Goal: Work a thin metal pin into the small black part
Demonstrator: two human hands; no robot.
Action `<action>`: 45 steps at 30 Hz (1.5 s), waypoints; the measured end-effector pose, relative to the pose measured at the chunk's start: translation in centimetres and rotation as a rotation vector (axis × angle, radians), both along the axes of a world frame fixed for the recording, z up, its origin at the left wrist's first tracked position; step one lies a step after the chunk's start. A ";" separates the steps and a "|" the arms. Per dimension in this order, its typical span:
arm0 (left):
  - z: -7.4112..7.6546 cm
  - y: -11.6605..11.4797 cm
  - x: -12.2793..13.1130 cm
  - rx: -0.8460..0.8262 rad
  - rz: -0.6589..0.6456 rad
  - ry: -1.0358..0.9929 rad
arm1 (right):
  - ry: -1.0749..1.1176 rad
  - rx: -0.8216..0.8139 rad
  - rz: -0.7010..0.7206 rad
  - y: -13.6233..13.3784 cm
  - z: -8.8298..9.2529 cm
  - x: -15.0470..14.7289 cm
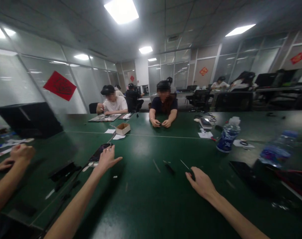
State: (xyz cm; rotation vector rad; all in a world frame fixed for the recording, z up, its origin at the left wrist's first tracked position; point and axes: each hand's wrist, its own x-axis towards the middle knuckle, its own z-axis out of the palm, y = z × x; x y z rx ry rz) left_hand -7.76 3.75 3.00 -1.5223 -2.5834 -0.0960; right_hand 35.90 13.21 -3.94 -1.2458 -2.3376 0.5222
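Note:
My right hand [202,183] is closed around the dark handle of a screwdriver [184,164], whose thin metal shaft points up and left, just above the green table. Over to the left, my left hand [108,158] reaches across a dark, flat, phone-like device [99,153]. Its thumb sticks out to the side, and its fingers lie at the device's right edge; whether they press on it is hard to see. Small white pieces [93,164] lie below the device. Between my hands, a dark slim object [169,167] rests on the table, blurred.
At far left are a co-worker's hands [22,153], near a black stand-like object [63,171]. A small cardboard box [122,128] sits ahead. Water bottles [228,136] and a black phone-like slab [245,172] are on the right. Another person sits opposite, hands [161,123] together.

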 end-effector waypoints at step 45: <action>-4.8 7.3 16.9 0.101 -0.883 -0.891 | 0.333 -0.182 0.104 0.9 1.4 -8.6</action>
